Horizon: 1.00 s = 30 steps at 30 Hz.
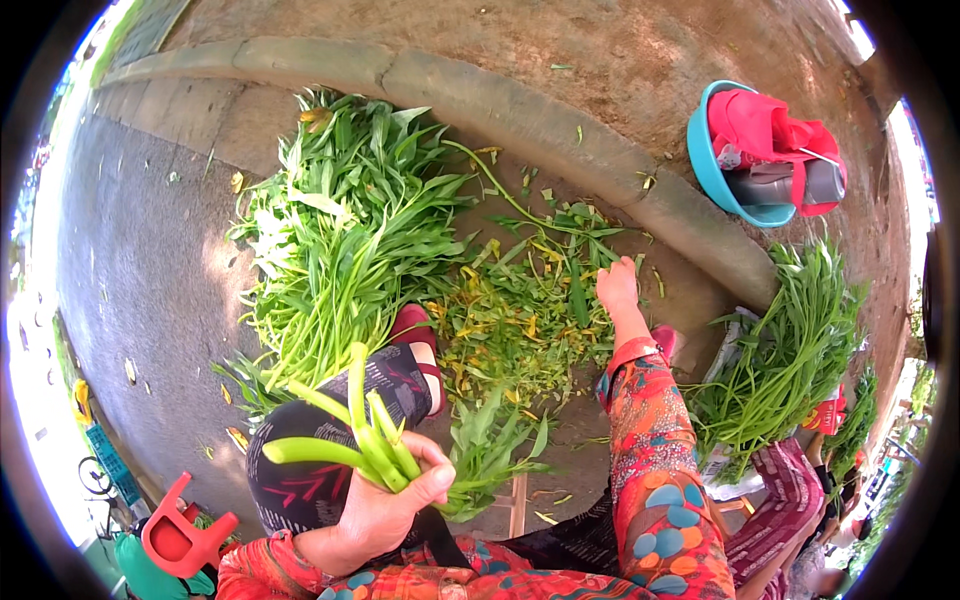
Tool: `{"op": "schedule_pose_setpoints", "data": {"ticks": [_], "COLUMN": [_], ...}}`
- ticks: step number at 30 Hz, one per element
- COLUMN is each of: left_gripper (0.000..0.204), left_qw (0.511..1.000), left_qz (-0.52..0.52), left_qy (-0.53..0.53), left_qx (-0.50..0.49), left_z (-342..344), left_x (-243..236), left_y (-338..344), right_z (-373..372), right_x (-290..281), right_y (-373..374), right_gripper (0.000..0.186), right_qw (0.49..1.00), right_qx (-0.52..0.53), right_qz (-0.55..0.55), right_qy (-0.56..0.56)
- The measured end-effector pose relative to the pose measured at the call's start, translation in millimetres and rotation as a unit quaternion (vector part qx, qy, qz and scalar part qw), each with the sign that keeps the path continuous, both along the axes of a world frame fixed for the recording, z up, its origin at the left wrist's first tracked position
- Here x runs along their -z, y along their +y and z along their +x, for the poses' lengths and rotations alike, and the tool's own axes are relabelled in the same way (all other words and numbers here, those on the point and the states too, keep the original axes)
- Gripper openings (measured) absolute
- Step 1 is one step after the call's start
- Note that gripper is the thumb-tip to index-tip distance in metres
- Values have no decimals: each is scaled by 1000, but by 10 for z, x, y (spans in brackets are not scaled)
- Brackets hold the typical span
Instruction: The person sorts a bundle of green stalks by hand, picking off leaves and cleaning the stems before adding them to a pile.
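Observation:
My left hand (pixel 385 510) is closed around a small bunch of water spinach (pixel 375 445); its thick pale-green stems point up and left, and leaves hang out on the other side. My right hand (pixel 617 285) reaches forward over the far right side of the scattered leaves, its fingers curled. Whatever they may hold is hidden. Just beyond it lies a long single stem (pixel 500 190) with narrow leaves. Green and yellow trimmed leaves (pixel 520 330) cover the ground between my feet. A big heap of water spinach (pixel 350 220) lies to the left, stems toward me.
A low concrete kerb (pixel 520 105) curves across the far side. Beyond it, a blue basin (pixel 708 165) holds a red bag (pixel 765 125) and a dark object. More bundled greens (pixel 780 350) lie at right, near another person's patterned trousers (pixel 775 500). A red plastic stool (pixel 185 530) stands at lower left.

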State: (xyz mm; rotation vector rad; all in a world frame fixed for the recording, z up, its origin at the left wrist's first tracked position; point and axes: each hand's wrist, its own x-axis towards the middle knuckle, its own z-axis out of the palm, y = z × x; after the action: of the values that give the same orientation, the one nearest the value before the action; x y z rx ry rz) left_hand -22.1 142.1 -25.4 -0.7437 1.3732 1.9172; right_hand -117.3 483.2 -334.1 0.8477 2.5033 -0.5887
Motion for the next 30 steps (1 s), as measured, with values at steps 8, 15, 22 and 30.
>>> {"op": "schedule_pose_setpoints", "data": {"ticks": [8,15,22,30], "left_gripper": [16,15,10,26], "left_qw": [998,1000,997,986], "left_qz": [-40,-5,72,140], "left_qy": [-17,-12,23,-32], "left_qx": [39,19,-32,-81], "left_z": [-95,-56,-50,-125], "left_x": [6,5,21,216], "left_y": [7,-22,65,307], "right_z": [-138,-242,-167,64], "right_x": [528,72,-1078,-3359], "right_y": [275,99,-146,-897], "right_gripper": [43,34,28,23], "right_qw": [999,993,950,867], "right_qx": [-46,-68,-16,-121], "right_qz": [-15,-87,-215,-346], "right_qy": [-20,46,225,339]}}
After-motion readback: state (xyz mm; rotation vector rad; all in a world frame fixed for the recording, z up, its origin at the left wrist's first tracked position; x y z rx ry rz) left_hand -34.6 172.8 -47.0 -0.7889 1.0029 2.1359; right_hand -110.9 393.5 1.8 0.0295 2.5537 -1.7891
